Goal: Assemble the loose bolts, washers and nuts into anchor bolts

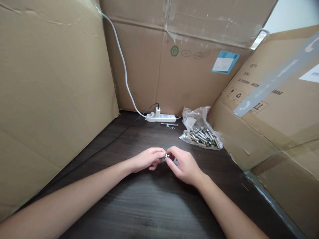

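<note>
My left hand (149, 158) and my right hand (183, 165) meet over the dark wooden table (139, 205), fingers pinched together on a small metal bolt (166, 155) held between them. Most of the bolt is hidden by the fingers. Beyond my right hand lies a clear plastic bag of metal bolts (201, 132). A loose bolt with two washers (169, 125) lies on the table near the power strip.
Large cardboard boxes wall in the table on the left (50, 99), at the back (179, 56) and on the right (276, 113). A white power strip (160, 117) with a plugged charger and cables sits against the back box.
</note>
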Motion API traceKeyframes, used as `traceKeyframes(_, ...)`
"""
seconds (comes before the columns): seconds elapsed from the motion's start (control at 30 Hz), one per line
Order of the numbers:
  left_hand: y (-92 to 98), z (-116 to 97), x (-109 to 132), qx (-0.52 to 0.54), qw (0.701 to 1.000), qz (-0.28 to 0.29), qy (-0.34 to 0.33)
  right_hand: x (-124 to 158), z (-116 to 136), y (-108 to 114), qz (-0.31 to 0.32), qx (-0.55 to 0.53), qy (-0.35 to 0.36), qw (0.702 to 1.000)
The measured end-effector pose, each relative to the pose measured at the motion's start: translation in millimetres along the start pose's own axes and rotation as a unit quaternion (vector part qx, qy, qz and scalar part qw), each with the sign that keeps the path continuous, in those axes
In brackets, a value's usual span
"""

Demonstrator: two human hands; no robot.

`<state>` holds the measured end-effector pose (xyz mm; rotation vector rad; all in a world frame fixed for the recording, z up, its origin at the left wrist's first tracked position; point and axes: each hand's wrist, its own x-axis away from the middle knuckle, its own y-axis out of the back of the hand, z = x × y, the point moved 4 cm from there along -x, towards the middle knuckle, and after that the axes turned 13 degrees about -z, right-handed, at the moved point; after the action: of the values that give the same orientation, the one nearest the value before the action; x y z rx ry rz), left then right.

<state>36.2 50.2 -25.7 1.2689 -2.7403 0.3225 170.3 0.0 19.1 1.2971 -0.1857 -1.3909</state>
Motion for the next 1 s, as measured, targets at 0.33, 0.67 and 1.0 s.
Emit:
traceKeyframes(0.33,-1.5,-3.5,2.0,-0.024,0.999,0.000,-0.026,0.2,-0.2,-1.6,-0.007,0.011,-0.001,1.000)
traceKeyframes(0.67,-1.9,-5.9,2.6,-0.023,0.999,0.010,-0.030,0.8,-1.3,-4.1,0.012,0.012,-0.019,1.000)
traceKeyframes(1.0,0.2,-4.9,2.4,0.000,1.000,0.007,-0.015,0.6,-2.2,-0.4,0.013,-0.009,-0.011,1.000)
